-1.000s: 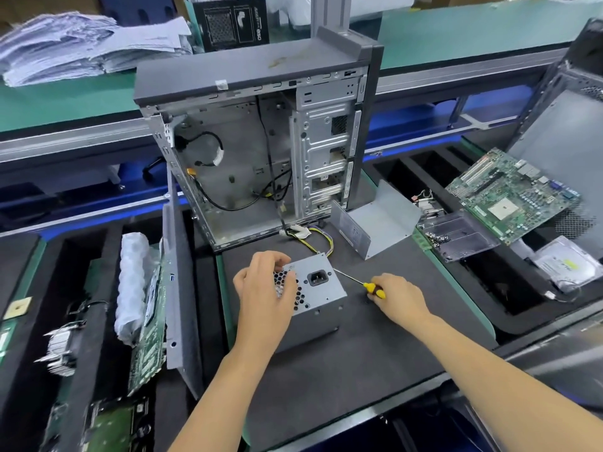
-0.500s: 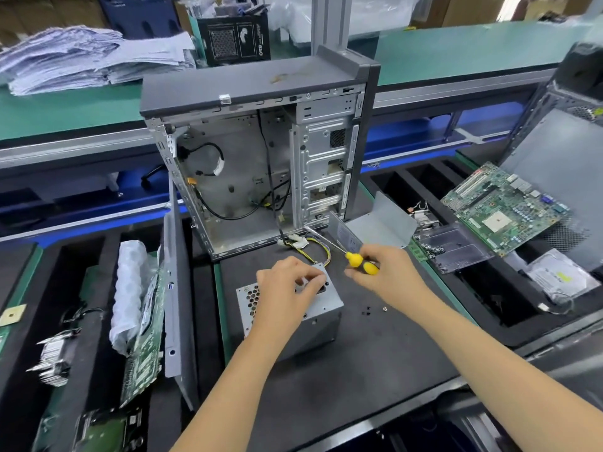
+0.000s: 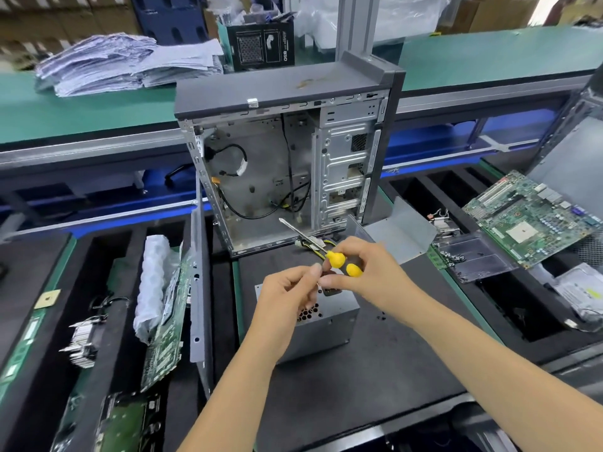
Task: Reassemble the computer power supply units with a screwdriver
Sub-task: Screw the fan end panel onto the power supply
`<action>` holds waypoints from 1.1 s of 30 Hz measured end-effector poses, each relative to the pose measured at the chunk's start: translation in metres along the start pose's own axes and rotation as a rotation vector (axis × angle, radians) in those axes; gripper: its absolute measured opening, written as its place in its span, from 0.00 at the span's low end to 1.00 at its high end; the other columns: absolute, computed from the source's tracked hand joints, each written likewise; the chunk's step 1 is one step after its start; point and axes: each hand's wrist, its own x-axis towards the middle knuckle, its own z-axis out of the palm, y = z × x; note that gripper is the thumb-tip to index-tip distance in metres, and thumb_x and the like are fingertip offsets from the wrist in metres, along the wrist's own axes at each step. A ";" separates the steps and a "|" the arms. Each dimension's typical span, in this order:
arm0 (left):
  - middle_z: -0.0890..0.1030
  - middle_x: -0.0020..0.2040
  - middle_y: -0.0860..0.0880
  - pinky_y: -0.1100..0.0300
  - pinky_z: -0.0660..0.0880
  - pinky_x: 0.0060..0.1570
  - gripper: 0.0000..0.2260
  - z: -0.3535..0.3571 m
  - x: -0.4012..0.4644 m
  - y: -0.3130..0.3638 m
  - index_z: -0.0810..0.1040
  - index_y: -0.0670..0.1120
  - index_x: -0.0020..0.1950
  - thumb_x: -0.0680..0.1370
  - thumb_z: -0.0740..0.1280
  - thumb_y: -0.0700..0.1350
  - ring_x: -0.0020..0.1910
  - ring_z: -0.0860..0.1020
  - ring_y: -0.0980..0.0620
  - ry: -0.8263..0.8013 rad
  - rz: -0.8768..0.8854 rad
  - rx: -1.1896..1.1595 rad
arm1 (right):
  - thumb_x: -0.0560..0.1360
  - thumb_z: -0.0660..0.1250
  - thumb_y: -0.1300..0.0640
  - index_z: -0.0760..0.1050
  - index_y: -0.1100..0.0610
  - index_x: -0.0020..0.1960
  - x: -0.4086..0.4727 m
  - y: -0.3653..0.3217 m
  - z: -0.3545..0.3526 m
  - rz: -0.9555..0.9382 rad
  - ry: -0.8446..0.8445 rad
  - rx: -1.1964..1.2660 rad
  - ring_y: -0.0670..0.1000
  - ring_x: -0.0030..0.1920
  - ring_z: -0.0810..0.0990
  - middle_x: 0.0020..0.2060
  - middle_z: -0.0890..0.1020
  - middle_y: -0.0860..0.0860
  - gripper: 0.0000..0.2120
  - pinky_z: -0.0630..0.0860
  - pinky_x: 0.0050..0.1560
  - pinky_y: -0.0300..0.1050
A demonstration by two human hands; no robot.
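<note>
A grey metal power supply unit stands on the black mat in front of me, its perforated top partly hidden by my hands. My right hand grips a yellow-handled screwdriver above the unit, with the shaft pointing up and left toward the open case. My left hand hovers just above the unit. Its thumb and forefinger meet the right hand's fingertips; whether they pinch something small I cannot tell. Yellow and black wires trail from the unit's far side.
An open, emptied computer case stands behind the unit. A loose side panel leans at the left, with circuit boards and a heatsink in foam slots. At the right lie a bent metal bracket, a clear screw tray and a motherboard.
My right hand lifted the screwdriver off the mat and brought it up over the unit. My left hand rose off the unit's top to meet the right hand's fingertips.
</note>
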 end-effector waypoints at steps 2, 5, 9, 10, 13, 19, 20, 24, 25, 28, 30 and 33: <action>0.71 0.35 0.45 0.65 0.66 0.31 0.14 0.000 -0.002 -0.003 0.85 0.39 0.46 0.74 0.69 0.50 0.31 0.66 0.56 -0.029 -0.046 -0.150 | 0.66 0.78 0.56 0.79 0.51 0.39 0.002 -0.001 0.001 -0.013 -0.021 -0.007 0.39 0.34 0.73 0.36 0.74 0.39 0.08 0.71 0.37 0.30; 0.77 0.34 0.48 0.67 0.68 0.31 0.11 -0.003 -0.005 -0.006 0.84 0.38 0.44 0.73 0.70 0.46 0.30 0.68 0.57 -0.056 -0.092 -0.228 | 0.65 0.79 0.54 0.77 0.48 0.39 0.003 -0.003 0.001 -0.043 -0.066 -0.127 0.39 0.33 0.70 0.36 0.73 0.42 0.10 0.67 0.36 0.30; 0.79 0.33 0.49 0.67 0.72 0.32 0.07 -0.008 -0.004 -0.006 0.85 0.42 0.43 0.71 0.71 0.44 0.30 0.72 0.57 0.078 -0.025 -0.223 | 0.67 0.76 0.47 0.79 0.46 0.49 0.004 -0.011 -0.012 -0.042 -0.170 -0.222 0.39 0.39 0.75 0.39 0.78 0.41 0.12 0.72 0.40 0.32; 0.80 0.34 0.48 0.67 0.73 0.33 0.06 -0.010 -0.003 -0.006 0.86 0.43 0.43 0.71 0.71 0.42 0.31 0.73 0.56 0.111 -0.004 -0.249 | 0.68 0.74 0.45 0.79 0.46 0.51 0.005 -0.014 -0.020 -0.037 -0.175 -0.280 0.40 0.40 0.76 0.40 0.79 0.42 0.13 0.74 0.41 0.35; 0.82 0.37 0.46 0.66 0.77 0.36 0.05 -0.015 -0.003 -0.006 0.86 0.44 0.43 0.71 0.70 0.39 0.34 0.78 0.55 0.156 0.040 -0.295 | 0.68 0.74 0.43 0.79 0.45 0.44 0.006 -0.025 -0.047 -0.030 -0.185 -0.431 0.41 0.36 0.75 0.37 0.80 0.44 0.09 0.73 0.39 0.39; 0.83 0.38 0.44 0.65 0.79 0.39 0.06 -0.012 -0.003 -0.009 0.85 0.41 0.45 0.71 0.70 0.38 0.35 0.80 0.54 0.169 0.045 -0.324 | 0.64 0.72 0.36 0.74 0.32 0.39 0.010 -0.050 -0.064 -0.020 -0.186 -0.800 0.31 0.41 0.71 0.37 0.78 0.37 0.08 0.66 0.34 0.36; 0.83 0.38 0.44 0.65 0.78 0.38 0.06 -0.012 -0.002 -0.009 0.84 0.40 0.45 0.71 0.69 0.38 0.35 0.79 0.54 0.166 0.047 -0.333 | 0.64 0.72 0.35 0.74 0.32 0.39 0.010 -0.052 -0.065 -0.024 -0.180 -0.825 0.31 0.41 0.72 0.36 0.78 0.37 0.08 0.65 0.33 0.35; 0.82 0.38 0.45 0.65 0.78 0.38 0.06 -0.013 -0.001 -0.007 0.86 0.42 0.44 0.72 0.69 0.38 0.35 0.79 0.54 0.136 0.055 -0.338 | 0.65 0.71 0.35 0.79 0.35 0.46 0.010 -0.054 -0.068 -0.026 -0.185 -0.922 0.35 0.39 0.72 0.35 0.76 0.36 0.11 0.62 0.33 0.34; 0.82 0.38 0.45 0.65 0.78 0.38 0.06 -0.014 -0.001 -0.006 0.86 0.42 0.44 0.72 0.69 0.38 0.35 0.79 0.55 0.129 0.055 -0.335 | 0.65 0.71 0.35 0.79 0.35 0.46 0.010 -0.053 -0.067 -0.025 -0.187 -0.927 0.35 0.39 0.72 0.35 0.76 0.35 0.11 0.62 0.33 0.35; 0.82 0.37 0.45 0.65 0.78 0.38 0.06 -0.014 0.000 -0.006 0.86 0.43 0.44 0.72 0.69 0.38 0.35 0.79 0.55 0.128 0.050 -0.331 | 0.65 0.71 0.36 0.79 0.36 0.46 0.010 -0.053 -0.066 -0.026 -0.178 -0.912 0.36 0.39 0.72 0.35 0.76 0.36 0.11 0.64 0.33 0.36; 0.82 0.37 0.45 0.65 0.78 0.38 0.06 -0.014 0.000 -0.007 0.86 0.43 0.43 0.71 0.69 0.38 0.35 0.79 0.55 0.133 0.045 -0.338 | 0.65 0.71 0.36 0.79 0.36 0.45 0.009 -0.054 -0.066 -0.022 -0.178 -0.882 0.36 0.38 0.72 0.35 0.76 0.37 0.11 0.64 0.33 0.37; 0.82 0.38 0.46 0.65 0.78 0.39 0.06 -0.014 -0.001 -0.007 0.86 0.43 0.44 0.72 0.69 0.39 0.35 0.79 0.55 0.119 0.047 -0.326 | 0.65 0.72 0.36 0.79 0.36 0.44 0.008 -0.056 -0.065 -0.025 -0.197 -0.893 0.36 0.38 0.72 0.35 0.76 0.37 0.10 0.62 0.32 0.35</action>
